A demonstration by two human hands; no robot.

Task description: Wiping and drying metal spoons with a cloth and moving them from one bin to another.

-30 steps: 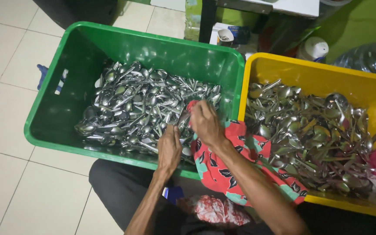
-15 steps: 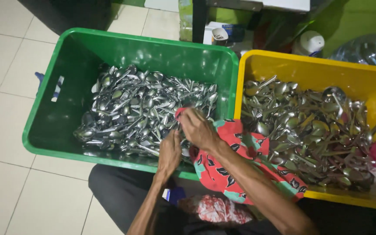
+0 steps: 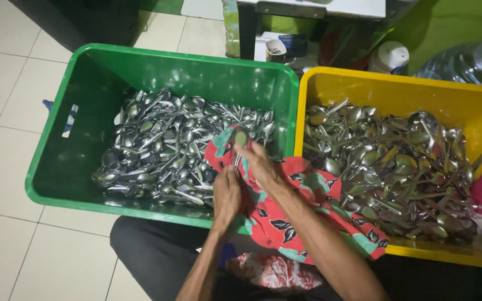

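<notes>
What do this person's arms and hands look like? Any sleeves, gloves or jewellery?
Both forearms are bare as far as the picture shows, with no sleeves in view. The left hand and the right hand wear no gloves, and no rings, watch or bracelets show. The arms are lean and sinewy. Below them the person wears dark trousers.
</notes>
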